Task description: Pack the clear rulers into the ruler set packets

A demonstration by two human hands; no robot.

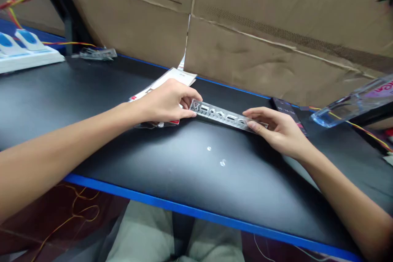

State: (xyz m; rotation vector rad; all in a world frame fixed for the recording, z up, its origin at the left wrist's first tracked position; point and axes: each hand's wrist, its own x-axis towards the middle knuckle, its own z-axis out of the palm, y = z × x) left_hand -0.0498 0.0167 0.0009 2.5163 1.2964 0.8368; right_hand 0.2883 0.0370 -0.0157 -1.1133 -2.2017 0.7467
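Note:
A long clear plastic strip with chrome letters lies on the black table, slanting down to the right. My left hand pinches its left end, fingers curled. My right hand grips its right end between thumb and fingers. Under my left hand lie white and red printed cards. Two small clear bits rest on the table in front of the strip.
Large cardboard boxes wall off the back of the table. A white and blue device with coloured wires sits far left. A dark phone-like object and a clear plastic tray are at the right. The table's blue edge runs along the front.

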